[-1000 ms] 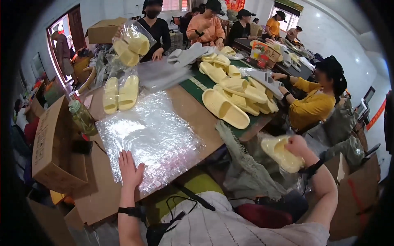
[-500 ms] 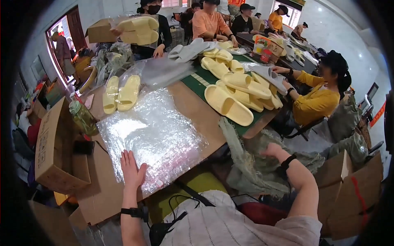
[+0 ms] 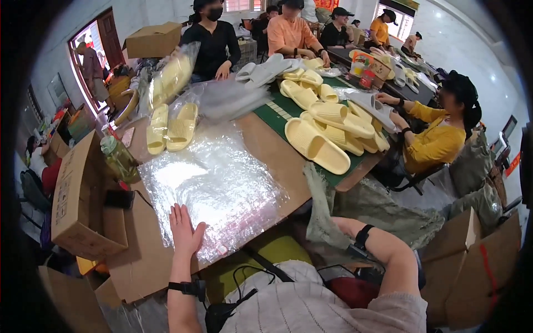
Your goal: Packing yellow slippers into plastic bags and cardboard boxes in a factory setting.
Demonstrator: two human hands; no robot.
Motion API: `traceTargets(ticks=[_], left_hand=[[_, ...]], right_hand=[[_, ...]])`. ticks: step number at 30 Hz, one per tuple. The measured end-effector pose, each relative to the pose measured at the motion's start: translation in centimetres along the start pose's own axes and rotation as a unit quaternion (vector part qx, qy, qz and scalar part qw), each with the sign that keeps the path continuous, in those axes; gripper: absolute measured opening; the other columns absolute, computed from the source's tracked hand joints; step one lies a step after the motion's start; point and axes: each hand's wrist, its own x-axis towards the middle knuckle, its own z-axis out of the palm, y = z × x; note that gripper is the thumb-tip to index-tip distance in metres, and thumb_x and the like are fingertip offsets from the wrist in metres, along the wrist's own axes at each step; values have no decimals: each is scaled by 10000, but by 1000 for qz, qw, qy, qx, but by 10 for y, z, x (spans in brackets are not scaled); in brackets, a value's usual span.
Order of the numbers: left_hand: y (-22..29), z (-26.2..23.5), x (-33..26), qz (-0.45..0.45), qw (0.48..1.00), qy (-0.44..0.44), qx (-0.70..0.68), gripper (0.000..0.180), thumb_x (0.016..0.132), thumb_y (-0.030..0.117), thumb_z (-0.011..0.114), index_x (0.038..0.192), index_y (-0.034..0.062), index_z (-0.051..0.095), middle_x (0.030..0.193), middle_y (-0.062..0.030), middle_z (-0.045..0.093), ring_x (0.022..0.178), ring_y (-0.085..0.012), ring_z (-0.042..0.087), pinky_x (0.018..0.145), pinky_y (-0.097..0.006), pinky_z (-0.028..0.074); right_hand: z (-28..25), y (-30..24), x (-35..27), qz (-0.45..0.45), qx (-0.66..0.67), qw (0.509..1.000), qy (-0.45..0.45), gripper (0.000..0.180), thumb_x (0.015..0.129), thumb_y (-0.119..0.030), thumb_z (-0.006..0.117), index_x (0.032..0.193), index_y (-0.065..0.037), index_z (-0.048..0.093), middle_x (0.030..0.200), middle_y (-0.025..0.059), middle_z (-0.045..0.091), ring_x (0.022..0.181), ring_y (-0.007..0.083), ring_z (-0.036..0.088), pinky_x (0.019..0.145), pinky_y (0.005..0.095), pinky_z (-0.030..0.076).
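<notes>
My left hand (image 3: 186,233) lies flat on a stack of clear plastic bags (image 3: 222,177), fingers stretched out and holding nothing. Beyond the stack, a pair of pale yellow slippers (image 3: 182,127) rests at the table's left part. At the table's right edge, my right hand (image 3: 340,223) reaches into a grey-green woven sack (image 3: 319,208). A fold of the sack hides its fingers, so I cannot see what they grip, if anything. A pile of yellow slippers (image 3: 317,147) lies on the green mat beyond the sack.
An open cardboard box (image 3: 83,205) and a green bottle (image 3: 117,158) stand at the left. Across the table a person in black (image 3: 214,47) holds bagged yellow slippers (image 3: 172,77). Someone in a yellow top (image 3: 436,136) handles a grey slipper (image 3: 371,108). Cartons (image 3: 477,272) stand lower right.
My right hand has moved left and gone behind the sack's fold. My left hand stays flat on the bags. The person in black has lowered and tilted the bagged slippers.
</notes>
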Motion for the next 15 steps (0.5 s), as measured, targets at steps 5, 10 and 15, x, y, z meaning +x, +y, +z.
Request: traceTargets(ticks=[5,10,15], left_hand=[[4,-3,3,-4,1000,-1,9,868,863,467,631,1453,-76,301,1533,-329,246,1444,-469,183,1177,-528,136],[5,-4,3,-9,1000,-5,-8,877,866,481,621,1454,-84,296,1535,-331,238,1448,-468,170,1179,-530,127],[9,-11,0,-27,999,-18,3,908,867,507,617,1453,-107,294,1543,-329,222,1459,-458,145,1185,-527,104]], right_hand=[[2,9,-17,24,-339,935,101,286,860,-268,606,1046,-80,712,982,115,717,880,280,677,767,434,533],[1,-25,-27,21,-646,737,198,262,866,-281,604,985,-85,729,971,115,718,882,308,673,753,450,531],[16,-107,-92,-211,-593,683,369,245,790,-361,637,823,-143,743,818,109,705,808,313,675,709,431,540]])
